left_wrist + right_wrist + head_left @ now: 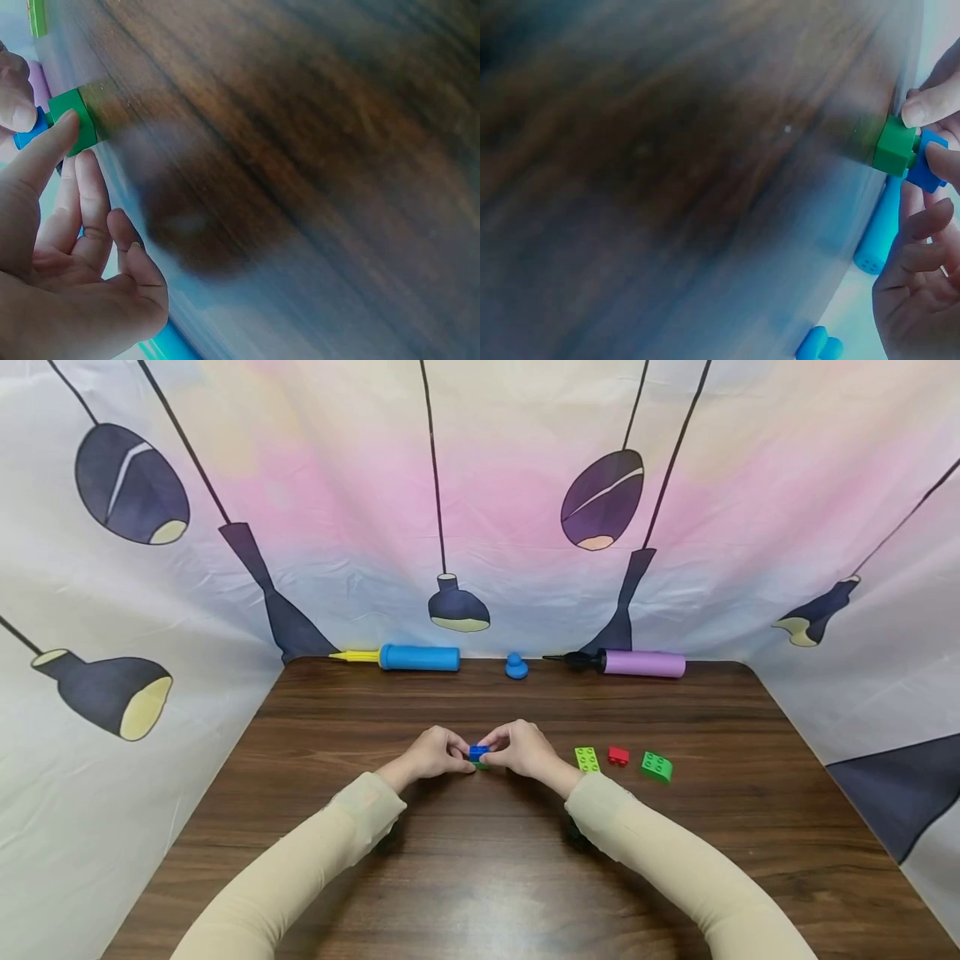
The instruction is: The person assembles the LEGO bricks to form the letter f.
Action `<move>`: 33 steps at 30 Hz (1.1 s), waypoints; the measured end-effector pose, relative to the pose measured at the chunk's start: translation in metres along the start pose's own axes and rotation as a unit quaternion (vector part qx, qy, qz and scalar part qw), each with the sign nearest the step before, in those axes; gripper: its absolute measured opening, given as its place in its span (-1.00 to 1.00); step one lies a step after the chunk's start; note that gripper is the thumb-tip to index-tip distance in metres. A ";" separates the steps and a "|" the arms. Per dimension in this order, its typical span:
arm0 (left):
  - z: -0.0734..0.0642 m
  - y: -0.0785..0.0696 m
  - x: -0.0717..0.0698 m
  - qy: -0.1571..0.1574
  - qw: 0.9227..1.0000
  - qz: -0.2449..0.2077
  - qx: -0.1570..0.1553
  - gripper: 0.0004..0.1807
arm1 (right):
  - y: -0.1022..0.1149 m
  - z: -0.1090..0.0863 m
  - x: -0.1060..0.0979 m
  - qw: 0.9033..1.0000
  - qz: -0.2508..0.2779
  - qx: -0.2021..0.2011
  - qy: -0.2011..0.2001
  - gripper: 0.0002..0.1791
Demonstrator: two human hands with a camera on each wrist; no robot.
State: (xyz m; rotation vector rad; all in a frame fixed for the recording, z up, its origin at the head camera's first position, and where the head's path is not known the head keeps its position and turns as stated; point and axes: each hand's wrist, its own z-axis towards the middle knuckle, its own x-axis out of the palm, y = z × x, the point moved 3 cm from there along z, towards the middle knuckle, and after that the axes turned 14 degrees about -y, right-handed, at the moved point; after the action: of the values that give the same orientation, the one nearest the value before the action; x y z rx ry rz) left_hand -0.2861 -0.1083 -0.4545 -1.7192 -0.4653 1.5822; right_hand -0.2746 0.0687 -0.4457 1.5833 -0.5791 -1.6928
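Observation:
My left hand (433, 754) and right hand (522, 750) meet over the middle of the table. The left thumb and fingers pinch a green toy brick (891, 150), while the right ones hold a smaller blue toy brick (924, 178). In the right wrist view the blue brick sits right at the studded side of the green one, with the green studs showing in a narrow gap. From the head the blue brick appears above the green, whose lower part is mostly covered by fingers.
Right of the hands lie a lime green brick (587, 759), a red brick (618, 756) and a curved green brick (657, 767). Along the back edge are a blue-and-yellow hand pump (420, 657), a blue rounded toy (516, 667) and a purple-and-black pump (643, 663).

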 end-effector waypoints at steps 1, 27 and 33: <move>0.000 0.000 0.000 0.000 1.000 0.001 0.002 -0.84 | 0.001 0.000 0.000 1.000 -0.001 0.002 -0.002 -0.93; 0.000 -0.002 -0.001 0.003 1.000 0.004 0.006 -0.84 | -0.003 0.005 0.002 0.998 0.016 0.043 0.038 -0.91; 0.001 -0.003 -0.001 0.005 1.000 -0.002 0.002 -0.84 | -0.003 0.009 0.000 0.996 0.010 0.060 0.064 -0.90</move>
State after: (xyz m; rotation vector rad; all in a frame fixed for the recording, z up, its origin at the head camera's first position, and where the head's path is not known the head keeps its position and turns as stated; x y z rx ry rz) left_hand -0.2862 -0.1068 -0.4519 -1.7225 -0.4592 1.5700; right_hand -0.2836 0.0696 -0.4468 1.7502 -0.6398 -1.5534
